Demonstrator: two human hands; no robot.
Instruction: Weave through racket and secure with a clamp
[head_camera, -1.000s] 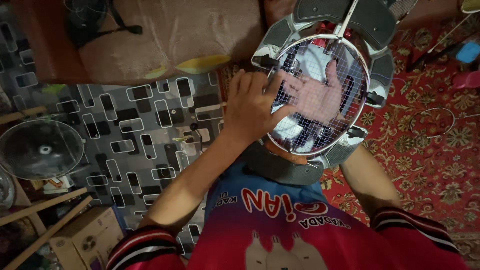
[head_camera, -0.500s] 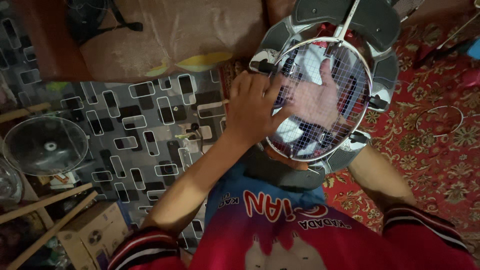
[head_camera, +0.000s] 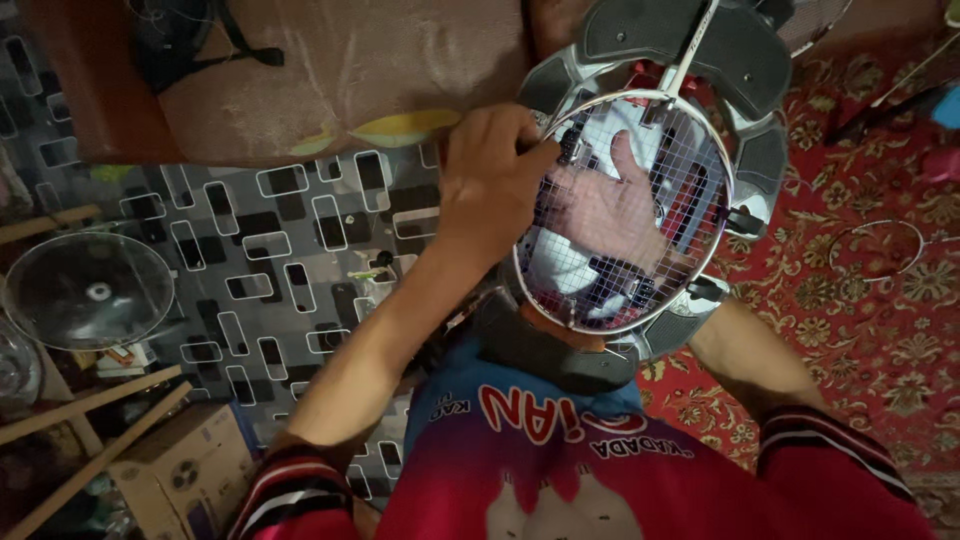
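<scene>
A white-framed badminton racket (head_camera: 720, 150) lies clamped flat on a grey stringing machine (head_camera: 750, 60), its shaft pointing away from me. My left hand (head_camera: 490, 170) rests on the left rim of the frame, fingers curled on the strings near a small black clamp (head_camera: 572, 150). My right hand (head_camera: 615, 210) lies under the string bed, palm up and fingers spread, seen through the mesh. The right forearm comes in from the lower right beneath the machine.
A red patterned carpet (head_camera: 880, 330) covers the right side, with another racket head (head_camera: 880, 250) lying on it. A black mat with white rectangles (head_camera: 260, 260) lies left. A fan guard (head_camera: 85, 290), wooden sticks (head_camera: 90, 400) and a cardboard box (head_camera: 180, 470) sit at lower left.
My left hand has slid from the middle of the string bed to the left rim of the frame. The right hand stays spread beneath the strings. The view shifted slightly.
</scene>
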